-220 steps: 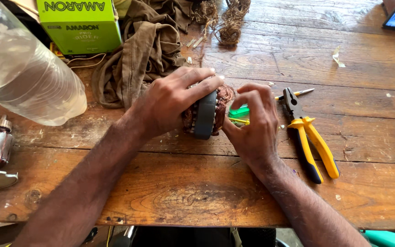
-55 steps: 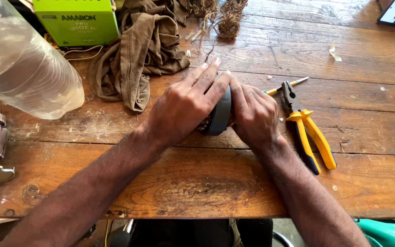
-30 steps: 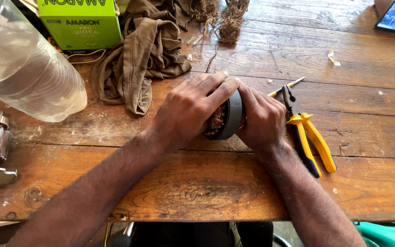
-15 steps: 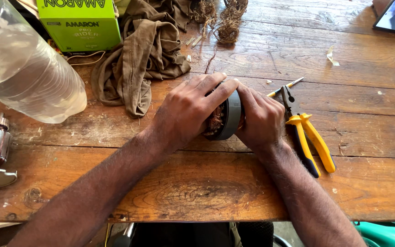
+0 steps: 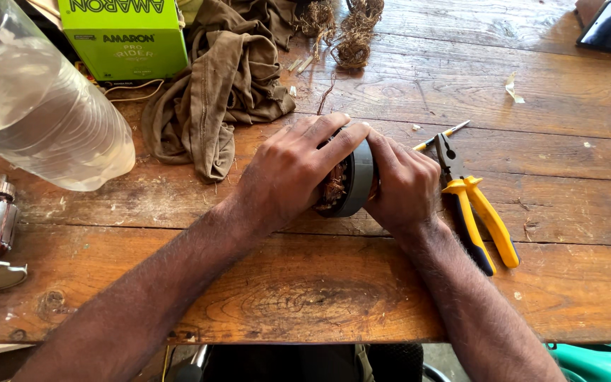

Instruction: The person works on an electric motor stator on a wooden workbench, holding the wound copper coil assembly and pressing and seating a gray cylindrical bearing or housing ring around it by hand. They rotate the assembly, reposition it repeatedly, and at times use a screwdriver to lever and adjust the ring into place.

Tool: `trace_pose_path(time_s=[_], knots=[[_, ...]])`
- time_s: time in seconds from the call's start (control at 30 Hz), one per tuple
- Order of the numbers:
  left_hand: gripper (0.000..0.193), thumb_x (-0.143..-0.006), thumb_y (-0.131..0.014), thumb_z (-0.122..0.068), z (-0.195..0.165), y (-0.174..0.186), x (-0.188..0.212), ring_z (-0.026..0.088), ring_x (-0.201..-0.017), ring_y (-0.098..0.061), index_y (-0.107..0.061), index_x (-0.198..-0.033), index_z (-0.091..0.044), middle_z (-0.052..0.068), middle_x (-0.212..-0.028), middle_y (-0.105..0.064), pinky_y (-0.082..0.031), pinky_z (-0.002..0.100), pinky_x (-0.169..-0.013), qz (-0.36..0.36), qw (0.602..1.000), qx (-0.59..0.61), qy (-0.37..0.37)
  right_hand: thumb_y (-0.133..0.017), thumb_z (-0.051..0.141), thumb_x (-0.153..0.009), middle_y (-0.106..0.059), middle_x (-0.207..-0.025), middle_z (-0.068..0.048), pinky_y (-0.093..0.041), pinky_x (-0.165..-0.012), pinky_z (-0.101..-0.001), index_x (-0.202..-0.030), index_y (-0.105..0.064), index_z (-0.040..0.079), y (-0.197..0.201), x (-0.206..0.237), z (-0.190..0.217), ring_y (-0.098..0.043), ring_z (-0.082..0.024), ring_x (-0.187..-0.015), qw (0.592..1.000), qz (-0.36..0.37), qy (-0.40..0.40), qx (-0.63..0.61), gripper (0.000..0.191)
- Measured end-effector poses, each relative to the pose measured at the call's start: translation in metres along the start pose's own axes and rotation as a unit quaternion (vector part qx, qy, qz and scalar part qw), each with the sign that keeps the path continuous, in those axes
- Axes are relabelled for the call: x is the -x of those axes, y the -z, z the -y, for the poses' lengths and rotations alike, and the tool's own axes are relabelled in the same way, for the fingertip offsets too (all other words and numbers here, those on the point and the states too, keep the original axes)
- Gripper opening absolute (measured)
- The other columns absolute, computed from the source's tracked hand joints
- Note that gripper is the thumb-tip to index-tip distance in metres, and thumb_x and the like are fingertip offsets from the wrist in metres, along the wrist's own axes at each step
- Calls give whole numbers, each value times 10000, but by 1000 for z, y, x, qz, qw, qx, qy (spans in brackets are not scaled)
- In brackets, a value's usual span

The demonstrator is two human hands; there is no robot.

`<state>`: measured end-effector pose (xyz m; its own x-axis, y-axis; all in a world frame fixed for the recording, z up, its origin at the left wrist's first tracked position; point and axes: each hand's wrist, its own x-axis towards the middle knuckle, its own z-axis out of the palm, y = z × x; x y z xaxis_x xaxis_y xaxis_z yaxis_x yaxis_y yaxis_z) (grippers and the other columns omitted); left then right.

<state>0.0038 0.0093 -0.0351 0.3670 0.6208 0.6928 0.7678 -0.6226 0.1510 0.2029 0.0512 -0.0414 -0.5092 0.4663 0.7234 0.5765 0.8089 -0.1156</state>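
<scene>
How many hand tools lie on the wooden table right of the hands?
2: yellow-handled pliers beside the right hand, and a thin yellow-tipped tool just above it, partly behind the pliers. Others may be hidden under the hands.

Stator ring (image 5: 356, 180) mid-table (image 5: 305, 297) between both hands; pliers (image 5: 476, 212) right, cloth (image 5: 224, 85) far-left, bottle (image 5: 37, 106) left, box (image 5: 125, 32) far-left.

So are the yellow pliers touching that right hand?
Apart. The head view shows a strip of bare wood between the right hand and the pliers, which lie flat on the table.
</scene>
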Motion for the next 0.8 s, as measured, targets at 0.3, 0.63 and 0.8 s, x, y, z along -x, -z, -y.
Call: trace_pose_path(time_s=[0.3, 0.63, 0.8], knots=[[629, -869, -818, -127, 3, -5, -1, 373, -1189, -660, -534, -1418, -9, 210, -1305, -632, -585, 486, -991, -59, 998, -13, -3, -799, 218, -906, -753, -1067, -144, -606, -779, -411, -1302, -655, 21, 1, -2, 1, -764, -291, -912, 1000, -1, 9, 18, 465], [485, -914, -708, 1, 0, 7, -1, 358, -1158, -708, -604, -1385, 52, 265, -1314, -669, -616, 423, -946, -3, 993, -110, -34, -749, 176, -946, -718, -1270, -196, -611, -946, -414, -1368, -591, -10, 7, -3, 9, -744, -324, -1120, 998, -34, 47, 13, 488], [550, -883, -693, 47, 3, 2, -2, 389, -1186, -706, -567, -1418, 70, 321, -1358, -618, -630, 382, -923, 8, 992, -114, -46, -733, 177, -961, -714, -1206, -235, -600, -927, -435, -1354, -575, -74, 3, -2, 6, -743, -351, -1079, 998, -26, 59, 10, 493]])
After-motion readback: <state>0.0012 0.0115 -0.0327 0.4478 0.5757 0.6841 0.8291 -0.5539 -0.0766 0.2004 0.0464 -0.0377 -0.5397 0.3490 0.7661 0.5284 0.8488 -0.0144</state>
